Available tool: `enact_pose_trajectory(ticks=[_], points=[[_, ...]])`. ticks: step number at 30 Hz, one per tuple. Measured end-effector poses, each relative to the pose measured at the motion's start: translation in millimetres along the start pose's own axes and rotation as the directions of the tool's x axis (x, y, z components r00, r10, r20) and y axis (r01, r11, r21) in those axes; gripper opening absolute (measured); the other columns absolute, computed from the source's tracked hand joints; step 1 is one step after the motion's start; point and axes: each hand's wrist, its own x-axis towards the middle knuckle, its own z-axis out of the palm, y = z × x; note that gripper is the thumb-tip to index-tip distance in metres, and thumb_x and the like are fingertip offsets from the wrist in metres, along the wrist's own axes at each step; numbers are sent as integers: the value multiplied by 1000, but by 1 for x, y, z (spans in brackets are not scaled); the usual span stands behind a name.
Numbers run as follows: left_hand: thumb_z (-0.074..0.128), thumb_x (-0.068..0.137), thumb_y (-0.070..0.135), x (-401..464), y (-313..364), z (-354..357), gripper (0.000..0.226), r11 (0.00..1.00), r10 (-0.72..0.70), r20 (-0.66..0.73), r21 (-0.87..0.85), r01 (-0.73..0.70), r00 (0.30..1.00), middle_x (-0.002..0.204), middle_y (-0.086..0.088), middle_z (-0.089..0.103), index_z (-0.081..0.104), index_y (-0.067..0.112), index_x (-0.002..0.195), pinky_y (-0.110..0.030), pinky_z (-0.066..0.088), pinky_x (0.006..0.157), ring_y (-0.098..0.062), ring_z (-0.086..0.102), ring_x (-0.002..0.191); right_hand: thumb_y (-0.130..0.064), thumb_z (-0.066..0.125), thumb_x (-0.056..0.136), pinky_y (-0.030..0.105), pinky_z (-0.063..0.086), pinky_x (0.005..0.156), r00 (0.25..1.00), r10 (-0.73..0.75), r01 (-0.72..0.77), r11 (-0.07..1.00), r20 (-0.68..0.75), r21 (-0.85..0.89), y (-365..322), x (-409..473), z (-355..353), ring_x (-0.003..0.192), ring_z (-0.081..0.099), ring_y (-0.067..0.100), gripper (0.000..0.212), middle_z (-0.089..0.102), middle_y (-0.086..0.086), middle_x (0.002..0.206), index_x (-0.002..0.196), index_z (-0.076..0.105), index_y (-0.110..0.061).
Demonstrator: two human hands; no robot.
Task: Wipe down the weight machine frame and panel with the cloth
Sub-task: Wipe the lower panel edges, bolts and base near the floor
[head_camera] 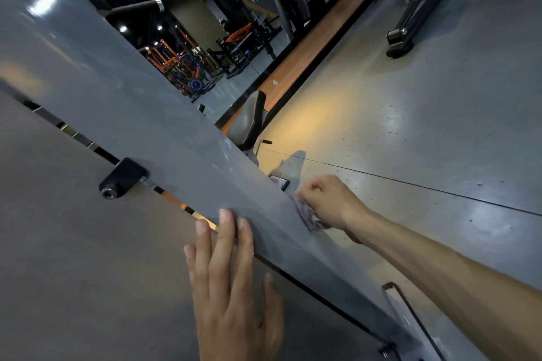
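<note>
Down at the lower right of centre, the right hand (328, 202) is curled into a fist round a small bunched cloth (308, 214), pressing it against the far edge of the grey frame (176, 132) that runs as a broad bar from the upper left of the picture to the lower right. Only a mottled pinkish scrap of the cloth shows, poking out below the knuckles where hand and frame meet; the rest is hidden inside the fist. The left hand (234, 281) lies flat at the bottom centre, fingers straight and holding nothing, palm on the brownish panel (88, 258) and fingertips reaching across the gap onto the frame, just beside the cloth. A black knob (123, 177) sits on the panel's edge to the left. Behind, a padded seat (249, 120) stands on the grey floor (440, 111).
</note>
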Motion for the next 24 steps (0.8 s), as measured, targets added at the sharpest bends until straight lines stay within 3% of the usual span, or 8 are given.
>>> enact_pose_trajectory(ticks=[2, 4, 8, 12, 17, 19, 24], points=[[56, 84, 19, 0, 1, 0, 63, 1000, -5, -19, -4, 5, 1000, 165, -7, 28, 48, -1, 144, -48, 12, 127, -34, 17, 156, -14, 53, 98, 18, 32, 42, 995, 102, -101, 994, 21, -34, 17, -3, -4, 37, 41, 10, 48, 46, -4, 42, 51, 45, -19], [56, 84, 19, 1, 2, 0, 62, 1000, -6, -32, -10, 6, 999, 164, -7, 29, 48, 0, 143, -48, 13, 127, -33, 18, 156, -16, 55, 96, 21, 32, 46, 995, 100, -101, 993, -6, -67, 11, -1, -1, 40, 41, 11, 48, 46, -4, 43, 50, 44, -19], [55, 86, 21, 2, 5, 0, 61, 1000, -16, -40, -10, 16, 999, 163, -6, 30, 46, 3, 144, -47, 14, 126, -32, 19, 156, -23, 59, 96, 25, 38, 56, 995, -71, 72, 997, -74, 14, -41, -2, 9, 54, 51, 6, 35, 55, -14, 51, 62, 57, -18], [55, 86, 21, 4, 6, 0, 60, 1000, -17, -49, -16, 16, 999, 163, -5, 30, 46, 3, 143, -47, 15, 126, -32, 20, 155, -30, 61, 97, 24, 48, 64, 968, -217, 231, 967, -128, 109, -70, -9, 16, 80, 67, 0, 24, 74, -13, 83, 83, 65, -11], [55, 85, 21, 3, 5, -2, 61, 1000, -10, -32, -10, 10, 999, 163, -6, 31, 49, 2, 143, -44, 12, 127, -31, 20, 156, -37, 60, 96, 30, 47, 65, 988, -91, 89, 996, -121, -28, -51, -4, 11, 76, 63, 13, 28, 69, -5, 80, 77, 61, -17], [55, 85, 21, 3, 4, -3, 61, 1000, -6, -26, 0, 6, 1000, 163, -5, 30, 48, 4, 144, -44, 13, 127, -31, 19, 156, -37, 60, 96, 29, 43, 59, 991, -59, 55, 998, -119, -40, -46, -7, 10, 65, 61, 13, 28, 69, -2, 72, 76, 58, -17], [53, 83, 22, 5, 2, -2, 59, 999, 24, -50, 42, -22, 998, 161, -4, 31, 48, 6, 141, -48, 22, 124, -31, 23, 155, -37, 57, 102, 24, 46, 55, 939, -321, 332, 940, -126, 76, -62, -28, 19, 48, 61, 10, 27, 68, -2, 59, 88, 58, -13]])
